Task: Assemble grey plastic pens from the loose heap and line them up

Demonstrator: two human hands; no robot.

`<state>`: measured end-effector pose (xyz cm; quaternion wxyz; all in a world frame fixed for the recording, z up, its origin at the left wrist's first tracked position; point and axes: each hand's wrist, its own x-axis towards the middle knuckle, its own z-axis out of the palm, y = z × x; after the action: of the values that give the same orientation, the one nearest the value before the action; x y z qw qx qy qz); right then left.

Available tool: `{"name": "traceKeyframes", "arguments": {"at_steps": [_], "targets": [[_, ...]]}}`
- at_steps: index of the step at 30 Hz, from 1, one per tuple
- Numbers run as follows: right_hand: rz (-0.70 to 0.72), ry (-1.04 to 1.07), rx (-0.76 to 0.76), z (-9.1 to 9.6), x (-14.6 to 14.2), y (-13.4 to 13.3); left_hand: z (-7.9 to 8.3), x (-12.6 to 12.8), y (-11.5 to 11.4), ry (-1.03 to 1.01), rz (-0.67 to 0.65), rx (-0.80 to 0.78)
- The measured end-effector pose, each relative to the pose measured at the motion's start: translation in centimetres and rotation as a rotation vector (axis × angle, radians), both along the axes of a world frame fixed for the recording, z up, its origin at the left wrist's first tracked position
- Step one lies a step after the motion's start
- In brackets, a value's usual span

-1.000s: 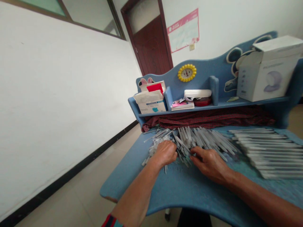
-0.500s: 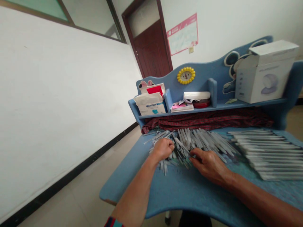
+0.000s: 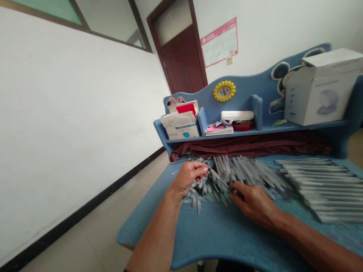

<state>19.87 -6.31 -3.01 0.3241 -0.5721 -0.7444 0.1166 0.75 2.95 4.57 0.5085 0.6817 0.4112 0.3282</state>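
Note:
Between my hands runs a slim translucent pen [image 3: 219,179], slanting down to the right. My left hand [image 3: 189,175] pinches its upper end, where a small dark tip shows at the fingertips. The thumb and forefinger of my right hand [image 3: 252,198] close on its lower end. Around and beneath my left hand lie short clear pen caps [image 3: 195,200], loosely scattered. Behind the held pen, many grey translucent pen barrels [image 3: 246,170] are heaped side by side. Over to the right, finished-looking pens [image 3: 326,189] lie in a neat row, slightly blurred.
Everything lies on a blue desk [image 3: 210,234] with a curved front edge. At the back, a dark red checked cloth [image 3: 255,145] lies below a shelf holding a mask box [image 3: 183,130], papers [image 3: 218,129] and a large white box [image 3: 323,88]. A white wall stands left.
My left hand has turned and lifted slightly, its fingers now showing at the pen's upper end. My right hand has shifted a little to the right and down in view.

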Motion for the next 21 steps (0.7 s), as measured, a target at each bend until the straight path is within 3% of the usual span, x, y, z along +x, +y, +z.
{"name": "traceKeyframes", "arguments": {"at_steps": [21], "targets": [[-0.011, -0.044, 0.013, 0.08, -0.12, -0.09, 0.25, 0.28, -0.38, 0.085, -0.010, 0.125]]}}
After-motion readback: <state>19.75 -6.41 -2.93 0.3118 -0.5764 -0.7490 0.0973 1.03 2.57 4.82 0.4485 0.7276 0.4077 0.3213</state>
